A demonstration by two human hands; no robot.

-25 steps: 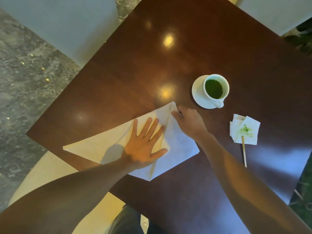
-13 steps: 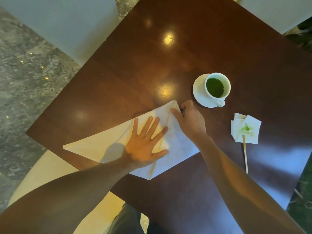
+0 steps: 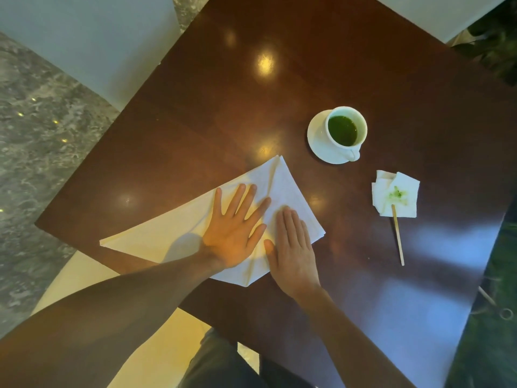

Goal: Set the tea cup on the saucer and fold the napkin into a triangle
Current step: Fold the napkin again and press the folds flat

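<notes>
A white napkin lies folded into a triangle near the front left corner of the dark wooden table. My left hand rests flat on its middle with the fingers spread. My right hand lies flat on the napkin's right part, fingers together, beside the left hand. Farther back and to the right, a white tea cup with green liquid stands on a white saucer, its handle pointing toward me.
A crumpled white tissue with a green stain lies right of the napkin, and a thin wooden stirrer reaches from it toward me. Pale chair seats show beyond the table's far left and far right edges. My lap is below the near edge.
My right hand has left the napkin's top corner, moved down toward me and now lies flat on the napkin's right part. The left hand stays pressed in place.
</notes>
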